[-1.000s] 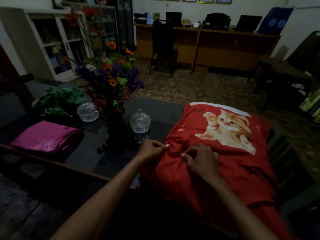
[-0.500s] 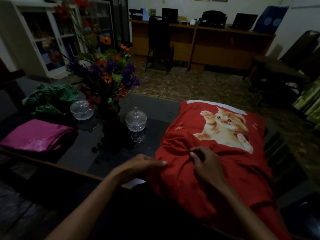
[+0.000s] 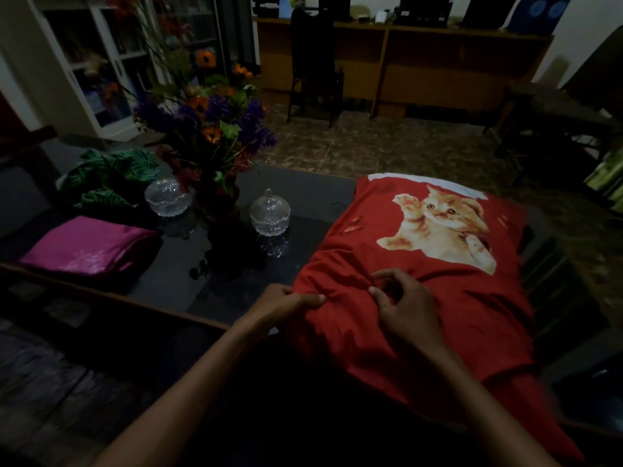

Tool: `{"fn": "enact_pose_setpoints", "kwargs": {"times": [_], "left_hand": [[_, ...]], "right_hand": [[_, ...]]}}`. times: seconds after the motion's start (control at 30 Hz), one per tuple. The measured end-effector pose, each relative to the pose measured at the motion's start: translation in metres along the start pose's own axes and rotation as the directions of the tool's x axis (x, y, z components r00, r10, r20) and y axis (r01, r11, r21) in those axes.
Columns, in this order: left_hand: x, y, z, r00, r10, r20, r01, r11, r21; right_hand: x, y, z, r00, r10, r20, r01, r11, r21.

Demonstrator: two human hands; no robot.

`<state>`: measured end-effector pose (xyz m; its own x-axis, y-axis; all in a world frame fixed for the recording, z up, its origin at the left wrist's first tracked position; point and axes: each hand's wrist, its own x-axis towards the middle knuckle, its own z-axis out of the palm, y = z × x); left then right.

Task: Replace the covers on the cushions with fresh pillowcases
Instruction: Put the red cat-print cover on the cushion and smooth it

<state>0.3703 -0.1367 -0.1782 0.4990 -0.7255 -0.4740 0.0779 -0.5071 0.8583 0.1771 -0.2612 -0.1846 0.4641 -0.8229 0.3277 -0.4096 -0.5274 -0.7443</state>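
A dimly lit room seen from above a dark glass-topped table [image 3: 175, 281]. On the right half of the table lies a cushion in a red pillowcase [image 3: 438, 308] printed with an orange kitten; a strip of white shows at its far edge, and the near end of the cloth is loose and wrinkled, hanging over the table's near edge.

Both bare forearms reach in from the near side. The left hand [image 3: 283, 306] sits at the pillowcase's left near edge, fingers curled with the thumb laid across the top, gripping a fold of the red cloth. The right hand [image 3: 404, 305] rests on top of the cloth just to the right of the left hand, its fingers bent and its thumb and forefinger close together over a small pucker of fabric; whether they actually pinch it cannot be told.

To the left, a folded magenta cloth [image 3: 84, 247] lies near the table's left near corner. Beyond it is a crumpled green leaf-patterned cloth [image 3: 108, 176]. A vase of purple and orange flowers [image 3: 209, 129] stands mid-table, with a lidded glass dish [image 3: 269, 214] just to its right and a second glass dish [image 3: 167, 197] to its left. Far across a tiled floor stand a wooden desk [image 3: 421, 69] and a dark chair [image 3: 313, 62].
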Motion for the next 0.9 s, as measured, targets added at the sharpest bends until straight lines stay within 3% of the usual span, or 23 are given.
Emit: {"fn": "enact_pose_setpoints", "kwargs": {"times": [0.4,0.53,0.73,0.9], "left_hand": [[-0.007,-0.015,-0.023,0.991,-0.131,0.029,0.128,0.988,0.087],[-0.002,-0.018,-0.019,0.994,-0.106,-0.023,0.108,0.988,0.110],[0.011,0.006,-0.020,0.996,-0.037,0.079,0.018,0.972,0.234],[0.022,0.013,-0.007,0.999,-0.018,0.037,0.006,0.955,0.297]], "right_hand": [[-0.007,0.004,0.016,0.993,-0.106,0.045,0.112,0.980,-0.163],[-0.006,-0.002,0.014,0.994,-0.082,0.066,0.092,0.983,-0.157],[-0.002,-0.009,0.017,0.997,-0.008,0.077,0.020,0.988,-0.151],[-0.003,-0.007,0.014,0.999,-0.003,0.050,0.009,0.993,-0.116]]}}
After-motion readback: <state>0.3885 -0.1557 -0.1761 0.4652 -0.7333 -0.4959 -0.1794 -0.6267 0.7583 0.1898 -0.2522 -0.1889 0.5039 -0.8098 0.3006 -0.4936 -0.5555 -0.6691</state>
